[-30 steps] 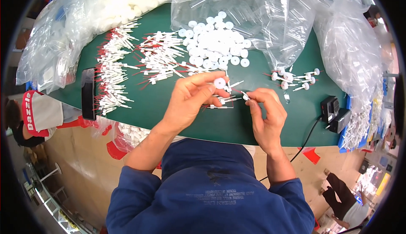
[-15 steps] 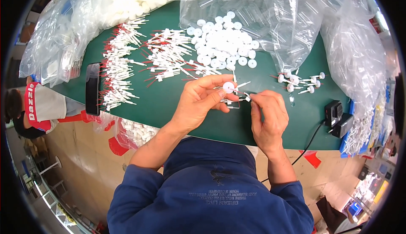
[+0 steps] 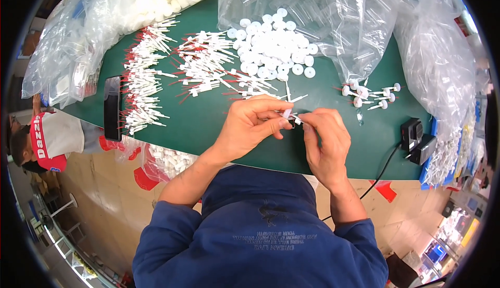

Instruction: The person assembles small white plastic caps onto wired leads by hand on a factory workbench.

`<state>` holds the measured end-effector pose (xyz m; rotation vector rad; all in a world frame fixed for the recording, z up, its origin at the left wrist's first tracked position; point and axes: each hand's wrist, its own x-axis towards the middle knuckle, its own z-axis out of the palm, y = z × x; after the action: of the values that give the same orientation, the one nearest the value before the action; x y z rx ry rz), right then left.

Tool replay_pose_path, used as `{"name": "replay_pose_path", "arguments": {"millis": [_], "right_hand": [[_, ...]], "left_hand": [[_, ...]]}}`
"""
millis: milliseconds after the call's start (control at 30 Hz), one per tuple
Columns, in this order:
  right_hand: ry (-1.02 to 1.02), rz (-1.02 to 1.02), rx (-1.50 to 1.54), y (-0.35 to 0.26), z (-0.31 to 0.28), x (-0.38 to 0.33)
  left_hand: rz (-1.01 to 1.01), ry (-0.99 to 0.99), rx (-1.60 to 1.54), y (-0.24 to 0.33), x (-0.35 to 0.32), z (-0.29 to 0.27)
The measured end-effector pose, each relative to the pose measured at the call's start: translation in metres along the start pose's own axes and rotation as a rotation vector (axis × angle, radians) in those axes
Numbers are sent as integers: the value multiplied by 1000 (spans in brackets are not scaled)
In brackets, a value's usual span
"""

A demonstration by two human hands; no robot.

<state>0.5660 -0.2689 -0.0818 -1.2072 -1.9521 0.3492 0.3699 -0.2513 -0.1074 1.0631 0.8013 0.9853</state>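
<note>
Near the front of the green table, my left hand point(image 3: 252, 125) pinches a white disc point(image 3: 287, 113), now seen nearly edge-on. Facing it, my right hand point(image 3: 329, 138) is closed on a small white connector piece point(image 3: 297, 121) between thumb and forefinger. Disc and piece almost meet; whether they touch I cannot tell. Just beyond my fingertips lie white-sleeved red wires point(image 3: 254, 86) and a thin white stick point(image 3: 288, 91). A heap of white discs point(image 3: 276, 46) spreads farther back. To the right rests a small group of discs joined to wire pieces point(image 3: 359, 98).
Two long piles of red-and-white wire pieces point(image 3: 141, 82) point(image 3: 203, 61) lie left of centre, beside a black phone point(image 3: 112, 108). Clear plastic bags point(image 3: 323, 7) cover the back. Black adapters point(image 3: 411, 134) with a cable stand at the right. Another person point(image 3: 49, 139) is at far left.
My right hand has moved left and brought its small piece up to the disc. The disc in my left hand has turned from facing up to nearly edge-on.
</note>
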Motion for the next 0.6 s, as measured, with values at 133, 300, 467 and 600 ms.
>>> {"name": "replay_pose_path", "arguments": {"millis": [133,300,467,600], "right_hand": [[-73,58,39,-3,2,2],[-57,-9,-26,0,4,0],[-16,-48,-80,3,4,-2],[58,-139,-92,5,10,-5]], "left_hand": [[-90,-60,-94,3,1,-4],[-148,-63,-95,5,0,-3],[-131,-64,-77,5,4,3],[-96,-64,78,6,3,2]]}}
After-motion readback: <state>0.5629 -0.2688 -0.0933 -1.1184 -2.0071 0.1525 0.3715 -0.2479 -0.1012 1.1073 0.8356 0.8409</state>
